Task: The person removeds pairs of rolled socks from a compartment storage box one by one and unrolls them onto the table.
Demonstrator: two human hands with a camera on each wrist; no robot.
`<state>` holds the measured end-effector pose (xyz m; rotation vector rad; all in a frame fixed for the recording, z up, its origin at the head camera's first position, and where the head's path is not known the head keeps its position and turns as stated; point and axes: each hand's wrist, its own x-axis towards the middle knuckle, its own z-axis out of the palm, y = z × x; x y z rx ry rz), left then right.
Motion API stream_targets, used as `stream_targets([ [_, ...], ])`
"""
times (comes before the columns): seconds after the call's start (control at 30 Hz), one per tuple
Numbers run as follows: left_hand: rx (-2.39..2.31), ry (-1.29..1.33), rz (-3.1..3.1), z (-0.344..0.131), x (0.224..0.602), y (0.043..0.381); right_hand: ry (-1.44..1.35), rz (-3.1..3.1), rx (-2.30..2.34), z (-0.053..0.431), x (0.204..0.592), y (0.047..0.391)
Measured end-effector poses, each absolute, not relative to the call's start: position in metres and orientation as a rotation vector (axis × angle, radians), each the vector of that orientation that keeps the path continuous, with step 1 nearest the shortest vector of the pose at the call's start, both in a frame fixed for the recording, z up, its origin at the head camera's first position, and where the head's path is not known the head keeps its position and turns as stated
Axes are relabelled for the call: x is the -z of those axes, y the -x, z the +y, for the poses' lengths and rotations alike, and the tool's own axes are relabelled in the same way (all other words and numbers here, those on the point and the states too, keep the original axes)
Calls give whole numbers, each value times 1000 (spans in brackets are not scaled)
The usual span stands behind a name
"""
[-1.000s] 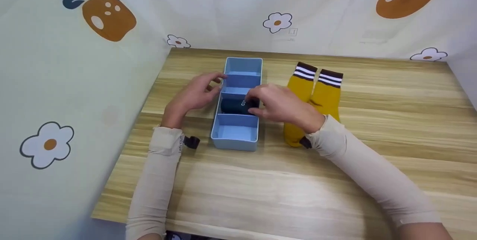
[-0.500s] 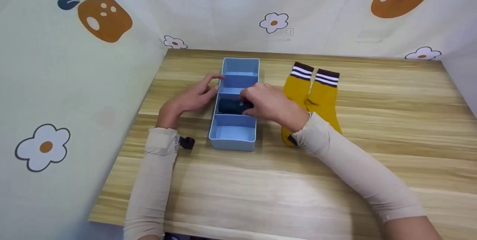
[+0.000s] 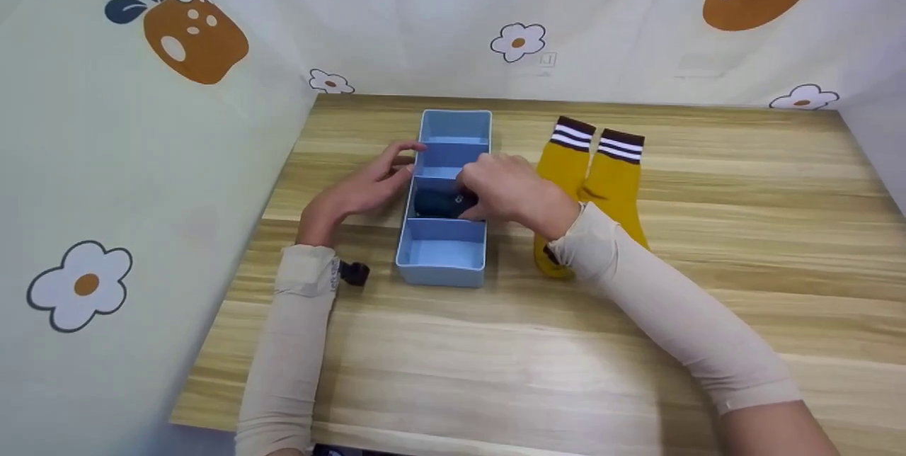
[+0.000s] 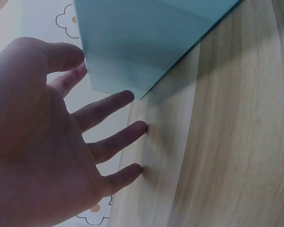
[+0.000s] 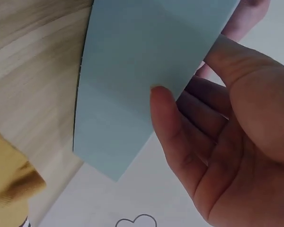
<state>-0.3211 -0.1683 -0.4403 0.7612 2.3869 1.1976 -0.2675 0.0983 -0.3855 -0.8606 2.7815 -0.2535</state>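
Observation:
A light blue four-part box [image 3: 441, 274] stands lengthwise on the wooden table. In its third section from the back lies a dark navy rolled bundle [image 3: 433, 202] with a small white mark. My right hand [image 3: 506, 187] reaches over the right wall, fingers and thumb gripping the bundle's right end; they hide that end. In the right wrist view, the little finger of the right hand [image 5: 255, 142] lies outside the box wall [image 5: 128, 94]. My left hand [image 3: 361, 187] is at the box's left rim. The left wrist view shows the left hand [image 4: 38, 132] with spread fingers beside the wall [image 4: 132, 42].
A pair of mustard yellow socks [image 3: 612, 190] with dark, white-striped cuffs lies right of the box, partly under my right forearm. Behind the wooden table [image 3: 495, 357] hangs a patterned curtain [image 3: 425, 24], and another sheet closes off the left side.
My right hand has shifted slightly left over the box and pressed lower at the bundle, which now sits deeper in its section. The left hand stays at the rim. The head view has shifted slightly.

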Motion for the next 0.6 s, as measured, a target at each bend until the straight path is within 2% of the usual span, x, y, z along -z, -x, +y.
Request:
stream_targets([
  [0.6, -1151, -655, 2379, -163, 444, 320, 942, 2705, 157, 98, 387, 273],
])
